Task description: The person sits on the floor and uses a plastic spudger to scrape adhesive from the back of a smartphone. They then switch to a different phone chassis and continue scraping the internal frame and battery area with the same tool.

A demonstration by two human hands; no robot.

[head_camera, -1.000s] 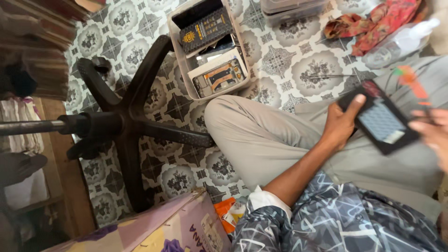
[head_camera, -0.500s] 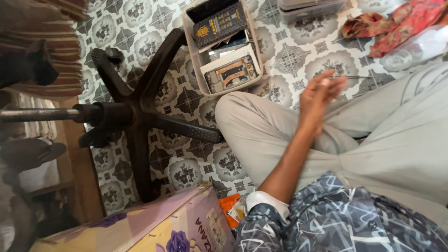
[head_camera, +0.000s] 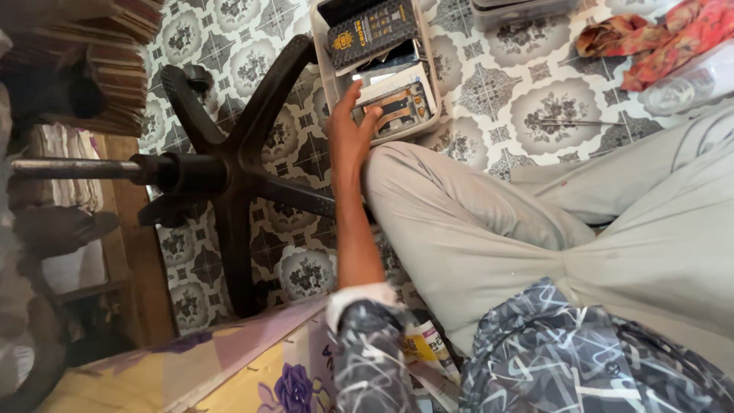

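Observation:
My left hand (head_camera: 350, 134) reaches forward past my bent knee (head_camera: 459, 222) into a clear plastic bin (head_camera: 434, 92) on the patterned tile floor. Its fingers are spread and rest on a white packet with an orange-and-black picture (head_camera: 403, 103); the thumb touches the packet's edge. Behind it in the bin lies a black box with gold print (head_camera: 372, 30). My right hand is out of view.
A black five-legged chair base (head_camera: 229, 172) with a metal pole stands just left of my arm. A flowered cardboard box (head_camera: 229, 367) sits near my elbow. A red-orange cloth (head_camera: 657, 30), a clear bag (head_camera: 688, 84) and a second container (head_camera: 520, 9) lie at the far right.
A second ago both hands held a dark flat device over my lap. The left hand let go, rose, and has now reached forward into the bin; the device and right hand have left the view.

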